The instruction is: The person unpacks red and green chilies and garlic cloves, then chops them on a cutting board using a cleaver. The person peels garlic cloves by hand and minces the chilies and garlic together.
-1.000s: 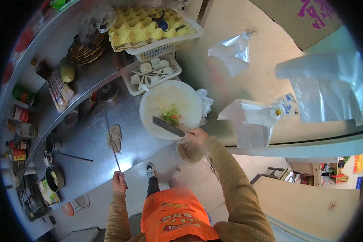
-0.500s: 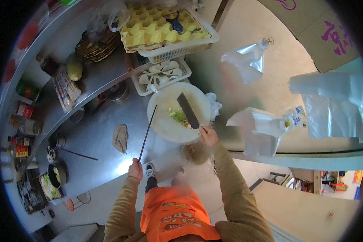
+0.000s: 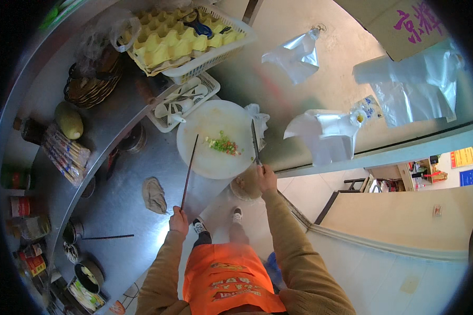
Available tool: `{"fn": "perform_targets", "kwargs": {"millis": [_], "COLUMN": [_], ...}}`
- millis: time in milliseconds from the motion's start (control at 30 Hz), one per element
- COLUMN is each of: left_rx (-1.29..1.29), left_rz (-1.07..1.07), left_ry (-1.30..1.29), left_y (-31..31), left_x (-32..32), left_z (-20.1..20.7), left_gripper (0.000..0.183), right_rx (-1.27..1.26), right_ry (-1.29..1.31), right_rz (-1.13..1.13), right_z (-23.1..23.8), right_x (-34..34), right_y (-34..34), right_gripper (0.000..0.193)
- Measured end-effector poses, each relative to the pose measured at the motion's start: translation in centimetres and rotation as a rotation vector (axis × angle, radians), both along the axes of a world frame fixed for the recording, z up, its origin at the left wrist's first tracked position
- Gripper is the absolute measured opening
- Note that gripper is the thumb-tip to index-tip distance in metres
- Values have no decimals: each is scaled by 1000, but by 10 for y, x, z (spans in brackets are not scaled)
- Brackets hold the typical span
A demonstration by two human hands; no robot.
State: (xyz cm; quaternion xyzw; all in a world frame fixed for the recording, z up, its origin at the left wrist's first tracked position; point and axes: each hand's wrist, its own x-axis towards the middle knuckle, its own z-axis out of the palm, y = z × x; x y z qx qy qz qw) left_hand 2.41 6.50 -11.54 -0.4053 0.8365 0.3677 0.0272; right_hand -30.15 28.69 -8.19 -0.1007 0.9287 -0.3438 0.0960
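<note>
My left hand [image 3: 179, 221] is closed round the lower end of a long, thin, dark stick [image 3: 189, 168]. The stick's far tip reaches over the left side of a round white cutting board [image 3: 213, 113]. A small pile of chopped green, red and pale pieces [image 3: 223, 144] lies in the middle of the board. Gripped in my right hand [image 3: 267, 179] is a cleaver [image 3: 255, 140], its blade seen nearly edge-on at the board's right side. Neither the stick nor the blade appears to touch the pile.
A grey cloth [image 3: 154, 195] and another dark stick [image 3: 109, 237] lie on the metal counter [image 3: 129, 197]. Beyond the board sit a white basket of ladles [image 3: 166, 124] and yellow egg trays [image 3: 165, 34]. Clear plastic bags [image 3: 328, 137] hang at right; a pan [image 3: 88, 276] stands left.
The cleaver has moved from above the pile to the board's right side and turned from broadside to nearly edge-on. My left hand still grips the stick. The whole view has shifted and turned.
</note>
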Motion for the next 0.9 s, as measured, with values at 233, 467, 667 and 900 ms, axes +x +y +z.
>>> {"fn": "perform_targets", "kwargs": {"millis": [233, 467, 667, 900], "left_rx": [63, 143, 122, 18], "left_rz": [-93, -119, -67, -27], "left_ry": [-122, -134, -25, -19], "left_y": [-15, -11, -24, -28], "left_x": [-7, -9, 9, 27], "left_z": [2, 12, 18, 1], "left_gripper": [24, 25, 25, 20], "right_rx": [50, 4, -308, -614], "right_ry": [-58, -65, -374, -606], "right_rz": [-43, -2, -37, -136], "right_z": [3, 9, -5, -16], "right_x": [37, 46, 50, 75], "right_y": [-60, -128, -150, -171], "right_gripper": [41, 41, 39, 35]}}
